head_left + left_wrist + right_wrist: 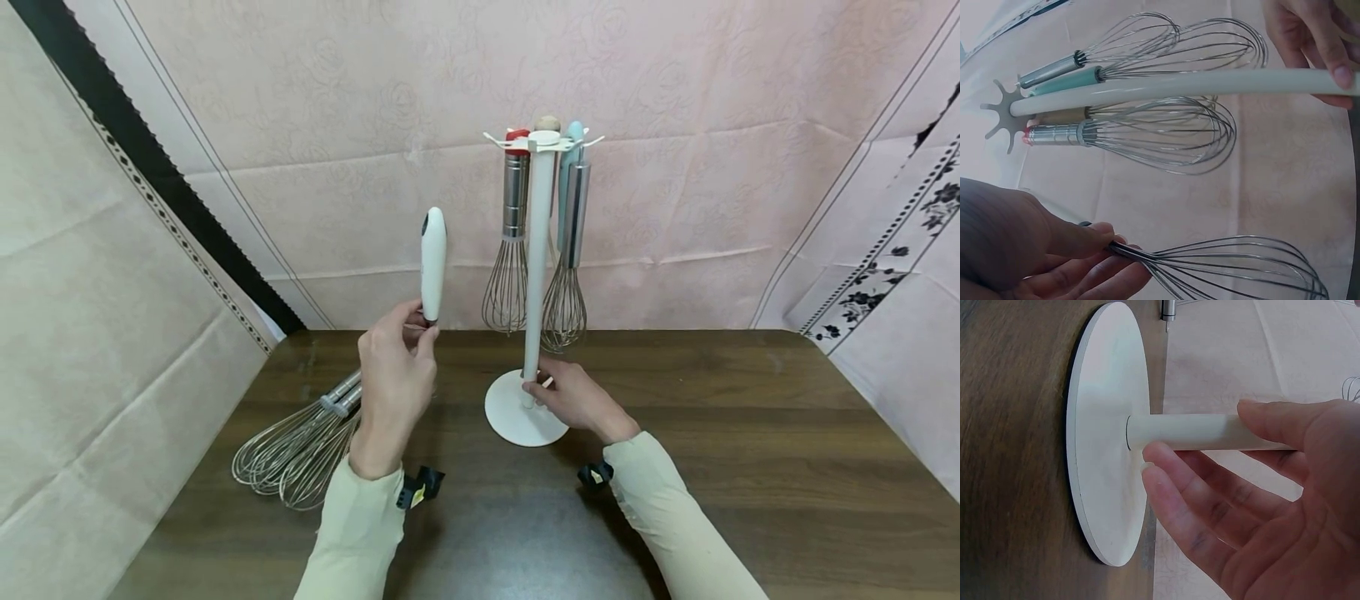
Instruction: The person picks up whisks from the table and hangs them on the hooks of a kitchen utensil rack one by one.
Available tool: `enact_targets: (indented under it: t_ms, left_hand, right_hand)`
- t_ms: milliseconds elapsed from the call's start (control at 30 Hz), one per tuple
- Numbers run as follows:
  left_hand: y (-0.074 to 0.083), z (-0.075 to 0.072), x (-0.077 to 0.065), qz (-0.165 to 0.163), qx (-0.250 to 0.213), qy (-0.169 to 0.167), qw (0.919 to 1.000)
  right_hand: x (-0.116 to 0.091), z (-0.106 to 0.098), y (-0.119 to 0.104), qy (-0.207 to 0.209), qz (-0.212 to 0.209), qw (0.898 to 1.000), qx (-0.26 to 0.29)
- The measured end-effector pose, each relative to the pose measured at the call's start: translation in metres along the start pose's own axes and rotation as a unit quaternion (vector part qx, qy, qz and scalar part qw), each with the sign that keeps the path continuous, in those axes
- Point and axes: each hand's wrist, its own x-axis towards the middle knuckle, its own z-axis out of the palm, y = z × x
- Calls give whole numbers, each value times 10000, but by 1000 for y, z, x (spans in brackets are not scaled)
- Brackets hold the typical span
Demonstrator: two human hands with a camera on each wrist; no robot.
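Gap btwn handle [432, 265] & hung whisk [514, 223]

Looks like a small recording corner, judging by floral-patterned cloth sheets [712, 208] behind a wood-grain table [810, 483] and strapped-on wrist cameras [422, 486].

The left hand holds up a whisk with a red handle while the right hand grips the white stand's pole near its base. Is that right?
Not quite: the head view shows that the whisk held up in the left hand has a white handle, not red. The right hand does grip the stand's pole near its base.
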Motion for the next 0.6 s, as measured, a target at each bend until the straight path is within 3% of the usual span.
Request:
enact_targets:
  t_ms: [600]
  left_hand:
    - [16, 8, 1, 331, -395, 369, 9980]
  right_hand:
    - [0, 0, -1, -41, 63, 10000, -22]
